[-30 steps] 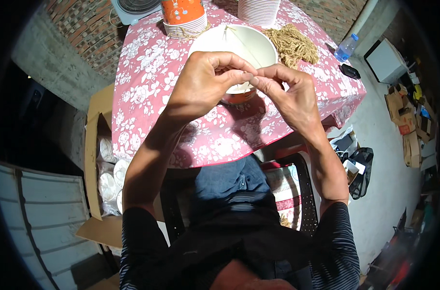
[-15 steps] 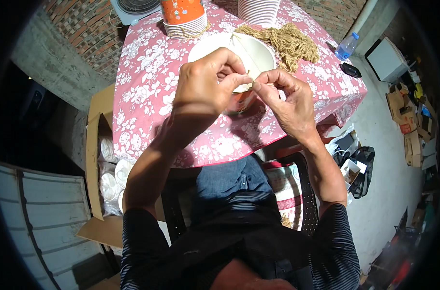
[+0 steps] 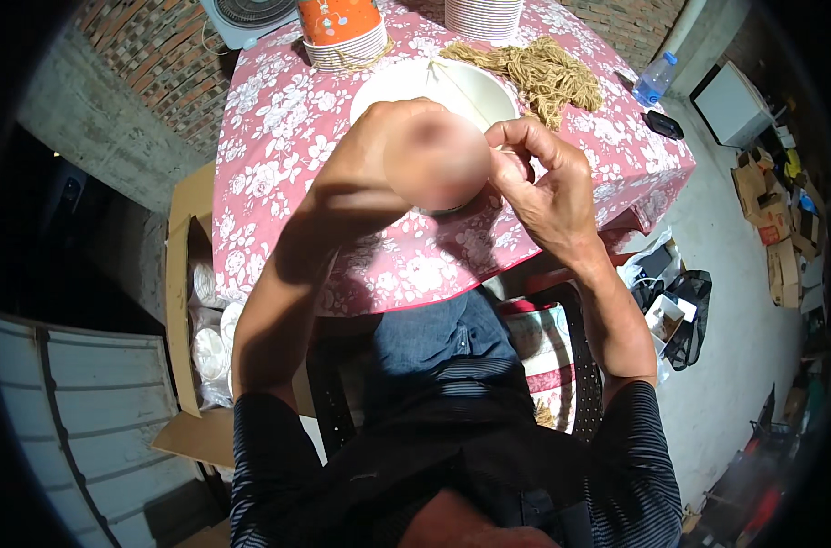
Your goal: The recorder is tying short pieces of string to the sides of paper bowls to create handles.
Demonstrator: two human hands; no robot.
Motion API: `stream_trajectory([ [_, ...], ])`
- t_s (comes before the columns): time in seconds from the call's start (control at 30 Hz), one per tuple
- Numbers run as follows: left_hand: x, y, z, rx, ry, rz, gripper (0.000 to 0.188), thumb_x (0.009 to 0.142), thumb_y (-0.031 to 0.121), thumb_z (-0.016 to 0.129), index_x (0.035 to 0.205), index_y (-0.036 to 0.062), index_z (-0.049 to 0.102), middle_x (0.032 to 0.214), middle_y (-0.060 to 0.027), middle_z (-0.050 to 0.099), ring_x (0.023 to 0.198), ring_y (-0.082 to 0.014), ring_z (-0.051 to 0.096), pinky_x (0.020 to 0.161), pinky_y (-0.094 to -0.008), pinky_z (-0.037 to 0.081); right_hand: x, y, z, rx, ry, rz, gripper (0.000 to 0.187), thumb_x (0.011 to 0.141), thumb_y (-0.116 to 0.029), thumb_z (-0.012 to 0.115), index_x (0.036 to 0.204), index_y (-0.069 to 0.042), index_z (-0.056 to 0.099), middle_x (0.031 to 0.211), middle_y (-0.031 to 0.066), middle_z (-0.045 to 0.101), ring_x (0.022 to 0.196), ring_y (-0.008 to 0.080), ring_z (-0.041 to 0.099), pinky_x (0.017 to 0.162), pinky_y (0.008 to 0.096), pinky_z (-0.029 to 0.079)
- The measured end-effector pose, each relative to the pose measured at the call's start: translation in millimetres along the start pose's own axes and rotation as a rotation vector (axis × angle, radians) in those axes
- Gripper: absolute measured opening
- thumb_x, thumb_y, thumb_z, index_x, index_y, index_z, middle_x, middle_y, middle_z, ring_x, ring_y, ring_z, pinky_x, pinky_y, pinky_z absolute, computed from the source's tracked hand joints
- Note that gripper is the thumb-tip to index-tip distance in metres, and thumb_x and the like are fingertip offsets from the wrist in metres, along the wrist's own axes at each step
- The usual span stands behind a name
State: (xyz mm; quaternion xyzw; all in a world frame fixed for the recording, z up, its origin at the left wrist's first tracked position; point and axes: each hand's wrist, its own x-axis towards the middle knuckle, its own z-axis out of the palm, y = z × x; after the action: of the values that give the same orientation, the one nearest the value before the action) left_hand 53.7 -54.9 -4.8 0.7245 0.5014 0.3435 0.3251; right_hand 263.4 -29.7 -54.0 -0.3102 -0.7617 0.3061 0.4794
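One tub (image 3: 390, 84), white inside, stands on the flowered pink cloth (image 3: 269, 173) in front of the person, its near side mostly covered by the left hand and a round blurred patch. A thin pale cord (image 3: 462, 94) slants across the opening from a small knot at the far rim toward the right hand. Left hand (image 3: 365, 151) over the tub's near left; fingers lost in the blur, so cannot tell whether they grip. Right hand (image 3: 554, 187) at the right rim, thumb and forefinger bent toward each other, tips beside the blur; cannot tell if cord is pinched. Just beyond the tub, to the right: tan twine (image 3: 562, 78), loosely heaped. Far left: orange tubs (image 3: 341, 36), nested, white rims down. Far centre: white stack (image 3: 484, 18). Blue-capped bottle (image 3: 653, 80) near the cloth's right edge, black case (image 3: 664, 125) just nearer. Fan (image 3: 251, 14) at far left. Below left, a carton (image 3: 180, 292) holding white rolls (image 3: 210, 352).
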Motion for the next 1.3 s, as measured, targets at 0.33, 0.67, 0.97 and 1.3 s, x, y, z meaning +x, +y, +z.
stream_trajectory([
  [0.33, 5.8, -1.7, -5.7, -0.188, -0.102, -0.104, 0.022, 0.101, 0.012, 0.07, 0.108, -0.0086, 0.069, 0.097, -0.0107, 0.073, 0.084, -0.0118, 0.068, 0.073, -0.0266, 0.057, -3.7, 2.2, 3.3, -0.094, 0.066, -0.18, 0.014, 0.086, 0.0, 0.078, 0.098, 0.001, 0.07, 0.071, 0.0011, 0.058, 0.062, 0.0069, 0.051, 0.054, 0.0271, 0.041],
  [0.67, 4.6, -0.4, -6.2, -0.153, -0.109, -0.099, 0.021, 0.098, 0.013, 0.073, 0.102, -0.0074, 0.072, 0.091, -0.0101, 0.074, 0.08, -0.0114, 0.068, 0.071, -0.0263, 0.057, -2.4, 1.1, 3.1, -0.301, 0.173, -0.357, 0.017, 0.079, -0.007, 0.087, 0.091, -0.003, 0.075, 0.066, 0.0046, 0.06, 0.057, 0.0158, 0.055, 0.054, 0.031, 0.041],
  [0.97, 6.7, 4.1, -4.0, -0.136, -0.102, -0.083, 0.02, 0.098, 0.013, 0.073, 0.1, -0.0067, 0.073, 0.089, -0.009, 0.073, 0.079, -0.0113, 0.067, 0.07, -0.0269, 0.056, -6.0, 3.1, 4.3, -0.548, 0.261, -0.571, 0.022, 0.076, -0.007, 0.087, 0.095, -0.007, 0.076, 0.065, 0.0023, 0.057, 0.058, 0.0193, 0.057, 0.061, 0.0336, 0.042],
  [1.3, 5.5, -2.7, -3.9, -0.084, -0.096, 0.002, 0.017, 0.096, 0.011, 0.075, 0.102, -0.0047, 0.074, 0.09, -0.0088, 0.074, 0.082, -0.0118, 0.068, 0.075, -0.0271, 0.057, -9.3, 2.0, 8.8, -0.495, 0.271, -0.562, 0.015, 0.075, -0.003, 0.081, 0.089, -0.007, 0.075, 0.067, 0.0026, 0.059, 0.059, 0.0191, 0.059, 0.06, 0.0329, 0.042],
])
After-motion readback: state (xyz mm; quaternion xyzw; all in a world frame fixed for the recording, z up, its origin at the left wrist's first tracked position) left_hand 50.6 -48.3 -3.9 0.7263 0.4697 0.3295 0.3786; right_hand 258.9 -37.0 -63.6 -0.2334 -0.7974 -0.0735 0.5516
